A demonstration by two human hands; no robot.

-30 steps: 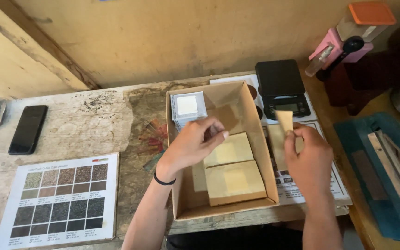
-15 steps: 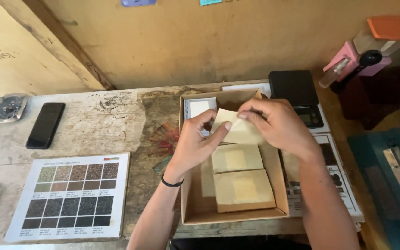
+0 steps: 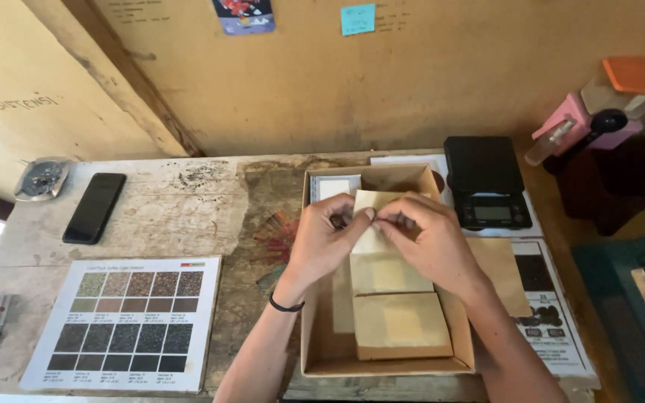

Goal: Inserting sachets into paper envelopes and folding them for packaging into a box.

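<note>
Pouch point(image 3: 371, 205), pale tan, sits at frame centre above the box point(image 3: 322, 351), pinched at its top edge by both the left hand point(image 3: 326, 239) and the right hand point(image 3: 427, 242). Its lower half hides behind the fingers. Two more pouches lie in the box below. A scale point(image 3: 487, 183) stands upper right, a phone point(image 3: 95, 207) left; the colour chart point(image 3: 128, 321) is lower left.
</note>
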